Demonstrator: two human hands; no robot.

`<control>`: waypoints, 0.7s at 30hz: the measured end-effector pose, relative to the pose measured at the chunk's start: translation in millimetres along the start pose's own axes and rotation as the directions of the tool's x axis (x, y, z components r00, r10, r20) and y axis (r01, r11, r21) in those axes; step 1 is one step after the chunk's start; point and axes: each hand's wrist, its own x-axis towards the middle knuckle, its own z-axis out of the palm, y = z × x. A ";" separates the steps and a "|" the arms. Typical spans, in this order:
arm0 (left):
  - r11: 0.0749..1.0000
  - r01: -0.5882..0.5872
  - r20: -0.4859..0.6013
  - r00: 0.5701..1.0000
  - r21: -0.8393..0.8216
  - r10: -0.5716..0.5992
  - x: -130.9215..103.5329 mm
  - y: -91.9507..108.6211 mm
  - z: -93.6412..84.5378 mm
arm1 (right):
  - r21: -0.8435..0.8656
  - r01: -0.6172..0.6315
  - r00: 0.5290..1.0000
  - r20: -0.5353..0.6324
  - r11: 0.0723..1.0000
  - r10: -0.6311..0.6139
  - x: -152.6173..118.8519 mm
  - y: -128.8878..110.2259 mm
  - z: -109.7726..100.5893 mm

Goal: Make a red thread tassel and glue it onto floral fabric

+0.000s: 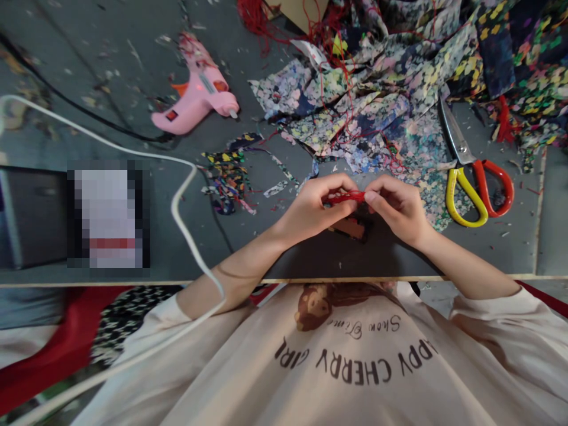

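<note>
A small bundle of red thread [344, 197] stretches between my two hands above the front of the table. My left hand [320, 204] is closed around the bundle, thumb along its near side. At the bundle's right end, my right hand [394, 207] pinches the red strands between thumb and forefinger. Below the hands lies a small brownish piece [350, 227], partly in shadow; its kind is unclear. Flowered fabric scraps [355, 118] spread just beyond the hands. To the right lie scissors [465, 160] with one yellow and one red handle, blades partly apart.
A pink hot glue gun [195, 94] lies at the back left. A white cable [181, 195] runs across the table and over my left arm. Dark fabric snippets [228, 177] are left of the hands. More red thread [257, 21] lies at the back. A blurred-out phone-like object [110, 219] sits far left.
</note>
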 end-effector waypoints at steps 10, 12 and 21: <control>0.997 0.027 -0.016 1.000 0.077 -0.026 -0.3 3.1 -0.9 | 0.026 0.014 1.000 0.011 1.000 -0.014 -0.3 2.0 -0.5; 0.994 0.021 -0.038 0.999 0.110 -0.017 -0.1 3.6 -0.1 | 0.019 0.015 1.000 0.009 1.000 -0.015 -0.7 2.4 -0.3; 0.987 -0.050 -0.097 0.993 0.154 0.065 -0.3 2.3 2.0 | 0.003 0.010 1.000 0.002 1.000 -0.010 -1.4 4.5 1.6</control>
